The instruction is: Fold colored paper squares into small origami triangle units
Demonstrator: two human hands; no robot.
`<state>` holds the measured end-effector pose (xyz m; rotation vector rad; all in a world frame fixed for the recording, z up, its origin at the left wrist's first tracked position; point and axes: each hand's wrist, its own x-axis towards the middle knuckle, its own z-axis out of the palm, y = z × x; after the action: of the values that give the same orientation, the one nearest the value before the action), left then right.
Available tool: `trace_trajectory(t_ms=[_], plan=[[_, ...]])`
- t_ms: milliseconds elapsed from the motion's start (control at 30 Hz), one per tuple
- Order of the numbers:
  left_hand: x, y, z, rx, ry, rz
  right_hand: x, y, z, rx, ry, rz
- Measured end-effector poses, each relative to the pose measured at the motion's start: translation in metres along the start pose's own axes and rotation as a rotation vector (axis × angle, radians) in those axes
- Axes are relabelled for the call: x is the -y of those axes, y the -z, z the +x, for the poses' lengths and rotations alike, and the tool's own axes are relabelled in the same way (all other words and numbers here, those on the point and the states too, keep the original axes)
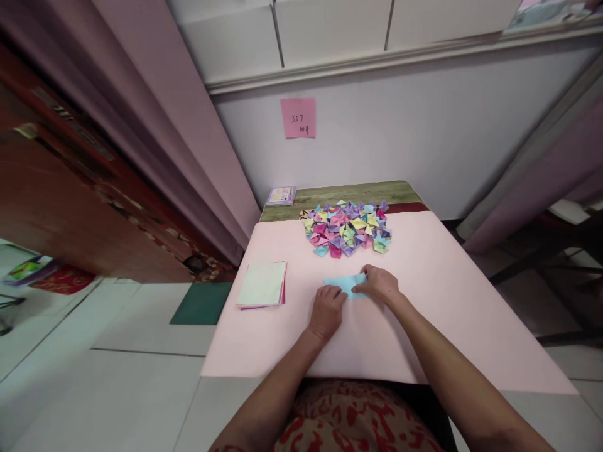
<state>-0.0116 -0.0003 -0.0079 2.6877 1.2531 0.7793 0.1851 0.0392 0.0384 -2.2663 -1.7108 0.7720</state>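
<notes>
A light blue sheet of origami paper (346, 284), folded into a rectangle, lies on the pink tabletop in front of me. My left hand (328, 307) rests on its lower left part, with the fingers bent and pressing it to the table. At the right end, my right hand (380, 284) pinches the paper between thumb and fingers. Beyond both hands sits a heap of small folded paper shapes (347, 227) in pink, purple, yellow, green and blue. To the left lies a stack of square paper (262, 284), pale green on top with pink edges below.
The table (452, 326) has a pink cover. A small printed pack (281, 195) lies at its far left corner. Behind it, a pink note (298, 118) with handwriting sticks to the wall. A purple curtain (188, 125) and brown door (94, 188) stand at the left.
</notes>
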Motion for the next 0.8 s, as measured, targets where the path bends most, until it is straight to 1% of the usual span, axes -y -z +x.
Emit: trace_trajectory(t_ms=[100, 167, 300, 400, 467, 533, 600, 667, 700, 733, 800], plan=[[-0.001, 0.003, 0.000, -0.009, -0.005, 0.001, -0.004, -0.003, -0.001, 0.006, 0.002, 0.141], [-0.001, 0.005, 0.000, -0.039, 0.001, 0.000, -0.010, -0.007, -0.004, -0.001, 0.012, 0.223], [-0.004, 0.003, 0.004, -0.086, -0.013, 0.008, -0.019, -0.024, -0.013, -0.018, -0.020, 0.452], [-0.006, -0.001, 0.012, -0.073, -0.026, 0.037, -0.019, -0.040, -0.021, -0.039, -0.031, 0.602], [-0.007, -0.003, 0.017, -0.048, -0.016, 0.059, -0.020, -0.046, -0.027, -0.042, -0.026, 0.669], [-0.007, -0.005, 0.019, -0.028, -0.002, 0.064, -0.023, -0.046, -0.035, -0.040, -0.022, 0.718], [-0.005, -0.005, 0.019, -0.026, 0.019, 0.040, -0.030, -0.041, -0.043, -0.082, 0.001, 0.724], [-0.004, -0.004, 0.018, -0.032, 0.044, -0.009, -0.037, -0.033, -0.050, -0.239, 0.135, 0.586], [-0.004, -0.004, 0.017, -0.033, 0.056, -0.037, -0.040, -0.029, -0.053, -0.274, 0.224, 0.503], [-0.004, -0.003, 0.017, -0.031, 0.068, -0.064, -0.043, -0.026, -0.056, -0.274, 0.307, 0.431], [-0.004, -0.002, 0.018, -0.022, 0.094, -0.110, -0.046, -0.023, -0.060, -0.217, 0.429, 0.351]])
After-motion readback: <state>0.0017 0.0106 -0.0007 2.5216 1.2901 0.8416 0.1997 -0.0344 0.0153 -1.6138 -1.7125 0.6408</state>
